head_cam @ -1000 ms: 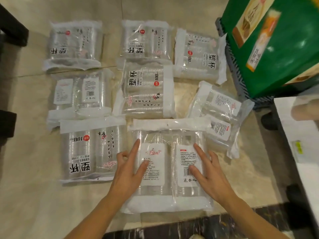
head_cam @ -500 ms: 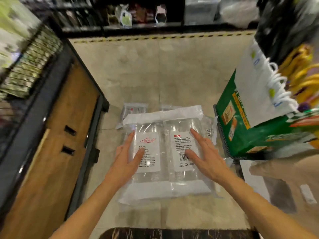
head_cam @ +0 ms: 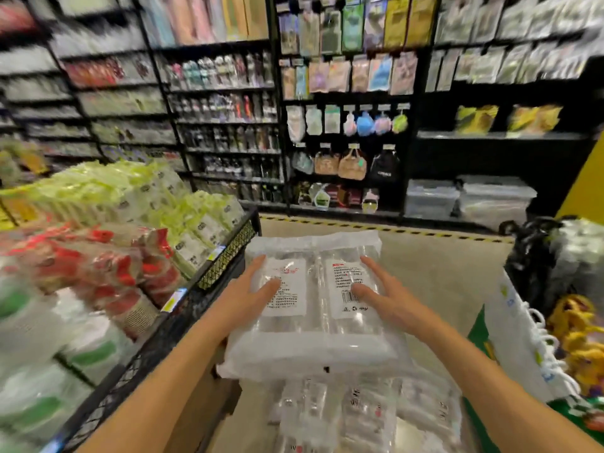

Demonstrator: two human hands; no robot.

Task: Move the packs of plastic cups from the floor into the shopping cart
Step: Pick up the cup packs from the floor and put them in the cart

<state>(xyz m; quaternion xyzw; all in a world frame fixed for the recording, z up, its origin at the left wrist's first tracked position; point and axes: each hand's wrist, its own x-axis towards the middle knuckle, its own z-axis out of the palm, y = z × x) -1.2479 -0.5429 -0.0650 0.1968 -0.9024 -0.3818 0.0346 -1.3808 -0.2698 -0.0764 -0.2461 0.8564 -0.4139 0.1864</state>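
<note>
A clear pack of plastic cups (head_cam: 318, 341) with two white labels is held up in the air at chest height, flat side toward me. My left hand (head_cam: 248, 297) grips its left edge and my right hand (head_cam: 389, 297) grips its right edge, fingers spread over the labels. Below it, several more packs of plastic cups (head_cam: 369, 416) lie on the beige floor. At the right edge stand a white bag with looped handles (head_cam: 519, 338) and a green box (head_cam: 588, 416); whether they sit in the shopping cart I cannot tell.
A black wire display bin (head_cam: 225, 253) full of red and green packaged goods stands close on my left. Dark store shelves (head_cam: 346, 125) with hanging goods fill the back, beyond a yellow-black floor stripe (head_cam: 392, 228). A black bag (head_cam: 529, 256) sits at the right.
The pack has been lifted off the floor between both hands and raised to chest height. My view has swung up from the floor to the shelves.
</note>
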